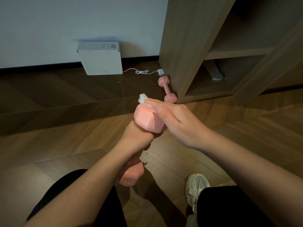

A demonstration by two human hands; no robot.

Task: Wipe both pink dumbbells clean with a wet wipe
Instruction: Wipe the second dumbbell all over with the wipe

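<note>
The left hand [136, 138] is wrapped round the handle of a pink dumbbell [146, 118] and holds it on a slant in the middle of the view, above the floor [65, 112], one head tipped up and away and the other low between the knees. The right hand [177, 122] lies over the upper head with its fingers stretched out nearly flat, pressing a crumpled white wipe [143, 97] against the far face. A tuft of the wipe sticks out past the fingertips, and the thumb seems to rest on the head's edge rather than pinch. The second dumbbell [167, 89] lies on the floor farther off, right against the foot of a wooden cabinet [185, 46]. Far left of it a white box [101, 61] stands against the wall, with a white cable [141, 72] on the floor between them. A pale shoe [196, 185] shows near right.
</note>
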